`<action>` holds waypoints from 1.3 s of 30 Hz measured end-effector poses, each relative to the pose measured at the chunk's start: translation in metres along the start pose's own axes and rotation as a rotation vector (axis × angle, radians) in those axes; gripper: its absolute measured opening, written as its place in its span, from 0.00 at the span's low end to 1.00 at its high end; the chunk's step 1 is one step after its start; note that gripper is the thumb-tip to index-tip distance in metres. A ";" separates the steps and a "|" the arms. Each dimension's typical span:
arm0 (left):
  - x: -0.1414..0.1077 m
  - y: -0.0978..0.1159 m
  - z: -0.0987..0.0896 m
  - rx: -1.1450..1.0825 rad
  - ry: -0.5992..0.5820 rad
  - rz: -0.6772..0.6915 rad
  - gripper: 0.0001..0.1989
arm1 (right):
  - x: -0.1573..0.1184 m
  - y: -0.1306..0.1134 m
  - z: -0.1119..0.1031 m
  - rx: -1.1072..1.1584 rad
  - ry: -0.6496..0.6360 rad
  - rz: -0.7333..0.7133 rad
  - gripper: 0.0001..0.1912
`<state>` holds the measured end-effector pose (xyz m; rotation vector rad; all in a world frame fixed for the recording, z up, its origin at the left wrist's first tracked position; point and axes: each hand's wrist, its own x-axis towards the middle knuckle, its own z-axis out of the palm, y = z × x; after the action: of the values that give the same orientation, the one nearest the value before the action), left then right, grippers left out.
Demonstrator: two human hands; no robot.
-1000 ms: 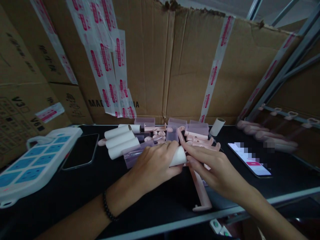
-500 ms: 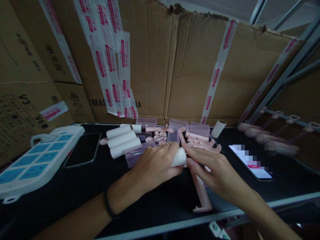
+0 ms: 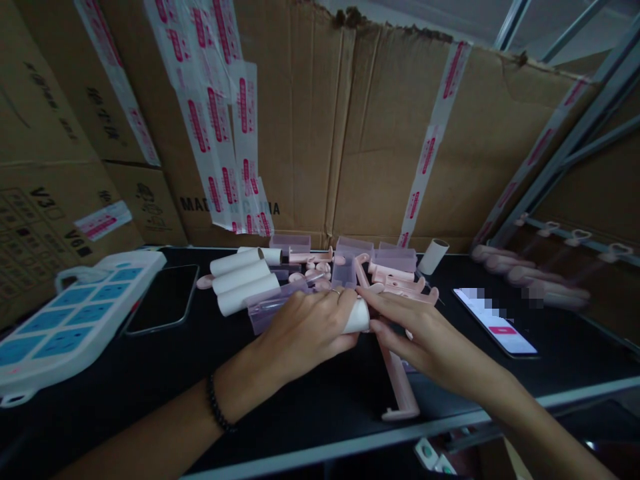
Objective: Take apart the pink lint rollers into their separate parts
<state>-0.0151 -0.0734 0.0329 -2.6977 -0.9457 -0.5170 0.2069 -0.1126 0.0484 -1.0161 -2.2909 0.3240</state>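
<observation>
My left hand (image 3: 307, 333) is wrapped round a white roll (image 3: 357, 317) above the middle of the black table. At the roll's right end, the fingers of my right hand (image 3: 417, 327) are bent together against it; whether they pinch a small part there is hidden. Just below my hands lies a pink holder frame (image 3: 400, 387). Behind them are pink curved parts (image 3: 400, 283), small round pink pieces (image 3: 317, 270) and translucent purple covers (image 3: 354, 250). Several white rolls (image 3: 245, 287) are stacked to the left, and a single white tube (image 3: 433, 257) stands tilted at the back right.
A white power strip (image 3: 75, 320) and a dark phone (image 3: 164, 300) lie on the left. To the right are a lit phone (image 3: 495, 323) and pink rollers (image 3: 535, 277) hanging by the metal rack. Tall cardboard (image 3: 300, 133) closes off the back.
The fingers of my right hand have moved slightly over the roll's right end. The whole view has shifted a little; my left hand keeps its hold on the roll.
</observation>
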 end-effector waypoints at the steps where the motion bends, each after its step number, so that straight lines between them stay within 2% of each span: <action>1: 0.000 0.000 0.000 0.008 -0.003 0.008 0.20 | 0.000 0.000 -0.001 -0.006 -0.017 -0.003 0.28; 6: 0.001 -0.002 0.004 0.006 -0.021 0.029 0.17 | 0.002 -0.002 -0.003 -0.048 -0.076 -0.041 0.28; 10: 0.002 -0.001 0.007 -0.020 -0.001 -0.028 0.18 | 0.001 -0.002 0.005 -0.119 -0.050 0.027 0.27; 16: 0.004 -0.001 0.005 -0.115 0.017 -0.119 0.17 | 0.001 -0.001 0.025 -0.134 0.139 0.123 0.31; 20: 0.005 0.003 0.001 -0.234 0.023 -0.179 0.18 | 0.006 -0.008 0.031 -0.021 0.301 0.183 0.24; 23: 0.008 0.006 -0.004 -0.345 0.050 -0.244 0.17 | 0.010 -0.005 0.026 0.143 0.337 0.244 0.20; 25: 0.011 0.005 -0.006 -0.510 0.113 -0.293 0.16 | 0.009 0.004 0.015 0.256 0.359 0.294 0.18; 27: 0.014 0.001 -0.008 -0.739 0.175 -0.328 0.16 | 0.002 0.021 -0.003 0.275 0.410 0.370 0.16; 29: 0.017 -0.006 -0.009 -0.936 0.194 -0.355 0.15 | -0.012 0.043 -0.024 0.160 0.457 0.466 0.15; 31: 0.019 -0.014 -0.011 -1.031 0.173 -0.386 0.15 | -0.033 0.069 -0.044 -0.013 0.447 0.575 0.14; 33: 0.020 -0.020 -0.012 -1.033 0.148 -0.411 0.16 | -0.055 0.094 -0.055 -0.197 0.383 0.726 0.14; 35: 0.020 -0.023 -0.012 -0.983 0.130 -0.407 0.18 | -0.074 0.116 -0.058 -0.312 0.281 0.835 0.15; 39: 0.019 -0.025 -0.011 -0.771 0.084 -0.426 0.17 | -0.090 0.142 -0.045 -0.324 0.162 0.833 0.13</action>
<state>-0.0198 -0.0476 0.0535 -3.0540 -1.5630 -1.3001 0.3650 -0.0841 -0.0180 -2.0605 -1.6997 0.1822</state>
